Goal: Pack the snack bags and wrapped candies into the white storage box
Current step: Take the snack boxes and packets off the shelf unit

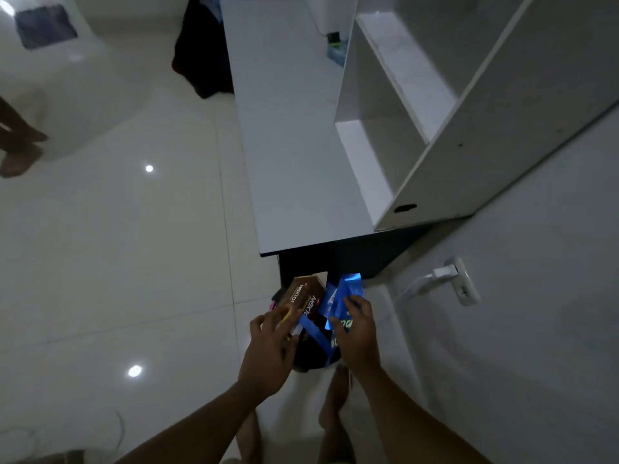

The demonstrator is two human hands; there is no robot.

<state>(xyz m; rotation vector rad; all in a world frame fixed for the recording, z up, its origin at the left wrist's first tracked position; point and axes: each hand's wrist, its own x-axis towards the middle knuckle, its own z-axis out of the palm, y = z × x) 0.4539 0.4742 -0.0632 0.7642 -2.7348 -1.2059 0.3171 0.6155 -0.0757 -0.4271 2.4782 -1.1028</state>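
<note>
Blue foil snack bags [345, 293] are bunched up in the right hand [356, 333], thumb and fingers pinching them near the lower edge so the tops fan out and up. Looks like a grab-several-at-once hold rather than a careful one. The left hand [268, 349] has its fingers wrapped over a brown Nextar pack [303, 296], holding it tilted, label up. Both bundles sit close together, nearly touching, low over the floor [134, 262] just past the near end of the white counter [294, 145]. Right under the hands there's a dark bag-like thing [311, 353], can't tell exactly what. My guess is the snacks are coming out of it, which would explain why both hands are crowded into that one spot. Honestly I can't make out the white storage box anywhere, so the packing itself seems not yet started. The counter top would be the obvious place to sort these.
</note>
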